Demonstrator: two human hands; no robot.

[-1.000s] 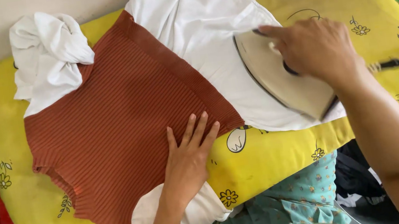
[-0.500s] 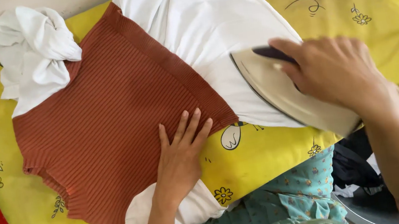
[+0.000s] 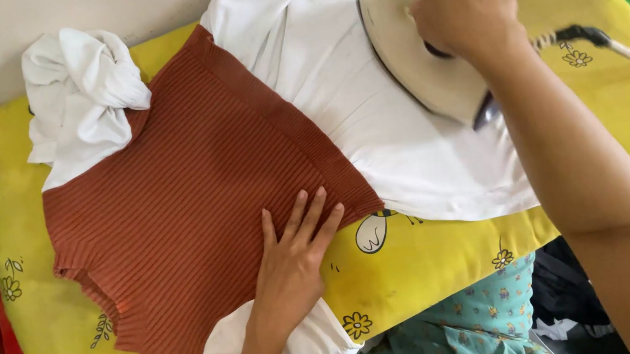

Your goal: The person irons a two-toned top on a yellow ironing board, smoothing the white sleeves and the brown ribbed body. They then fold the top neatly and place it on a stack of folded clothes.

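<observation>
Head view, looking down. A yellow padded cover printed with flowers and bees serves as the ironing surface. On it lies a garment in two parts: a rust ribbed top at left and a white cloth part running right and far. One white sleeve sits bunched at the far left.

Right hand: fingers closed around the handle of a cream-soled iron, which rests on the white cloth part at the far right. Its cord trails off right.

Left hand: flat, fingers spread, holding nothing, palm pressed on the near edge of the rust ribbed top, pinning it.

Step in hand, as I judge it: pressing the white section while the other hand anchors the garment. The next stroke likely calls for the sole kept flat, cloth kept taut, and the iron's path held well away from the spread fingers.
</observation>
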